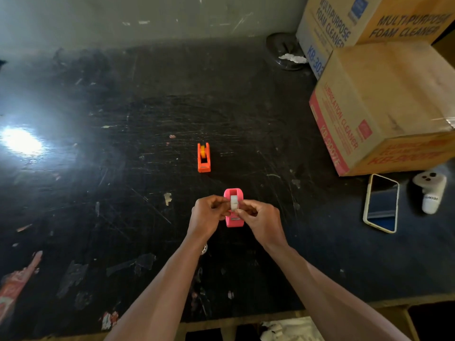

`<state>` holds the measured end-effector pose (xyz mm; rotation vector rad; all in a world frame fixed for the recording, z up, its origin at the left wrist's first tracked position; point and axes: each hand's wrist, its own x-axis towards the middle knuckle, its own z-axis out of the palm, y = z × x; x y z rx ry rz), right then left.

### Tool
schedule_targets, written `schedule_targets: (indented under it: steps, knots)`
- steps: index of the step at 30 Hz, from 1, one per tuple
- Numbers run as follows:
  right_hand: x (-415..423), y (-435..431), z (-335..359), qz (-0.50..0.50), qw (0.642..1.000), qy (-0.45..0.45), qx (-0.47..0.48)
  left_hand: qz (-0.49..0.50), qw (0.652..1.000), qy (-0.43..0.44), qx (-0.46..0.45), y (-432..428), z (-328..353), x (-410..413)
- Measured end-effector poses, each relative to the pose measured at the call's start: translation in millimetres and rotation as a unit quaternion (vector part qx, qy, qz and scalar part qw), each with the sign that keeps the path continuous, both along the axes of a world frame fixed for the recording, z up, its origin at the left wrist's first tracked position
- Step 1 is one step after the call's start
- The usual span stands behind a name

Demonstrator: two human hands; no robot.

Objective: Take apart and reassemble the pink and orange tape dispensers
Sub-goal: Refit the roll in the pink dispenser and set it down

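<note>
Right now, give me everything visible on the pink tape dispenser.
The pink tape dispenser is a small body of what looks like glossy plastic, standing upright on the scratched black table, nearer the person than the orange one. Its open slot holds a white tape roll, and a pale cutter strip sits at the near end. Both hands meet over it: left hand and right hand pinch at the roll, hiding the sides.
</note>
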<state>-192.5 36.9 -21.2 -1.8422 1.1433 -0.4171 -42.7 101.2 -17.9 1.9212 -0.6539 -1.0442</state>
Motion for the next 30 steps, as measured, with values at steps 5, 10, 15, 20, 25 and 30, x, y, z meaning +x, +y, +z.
schedule_targets:
  steps: [5, 10, 15, 20, 25, 30]
  knots:
    - [6.7, -12.9, -2.9, 0.008, 1.000, 0.020, 0.001, -0.009, 1.000, -0.013, 0.021, -11.1, -5.3, 5.4]
    - [8.2, -16.5, -11.0, 0.019, 0.999, 0.039, -0.003, -0.018, 0.999, -0.023, 0.031, -13.0, -10.6, 5.6]
    - [9.6, -19.0, -11.0, 0.023, 0.999, 0.043, -0.010, -0.007, 0.997, -0.062, 0.041, -14.9, -13.7, 4.9]
    - [11.5, -20.4, -11.6, 0.027, 0.998, 0.051, -0.015, 0.009, 0.996, -0.074, 0.042, -15.5, -16.6, 2.8]
    - [13.3, -19.4, -14.6, 0.023, 0.997, 0.068, -0.037, 0.022, 0.995, -0.088, 0.047, -18.4, -17.3, 2.2]
    - [13.0, -16.7, -15.9, 0.016, 0.996, 0.074, -0.048, 0.021, 0.996, -0.079, 0.047, -18.3, -20.3, 2.7]
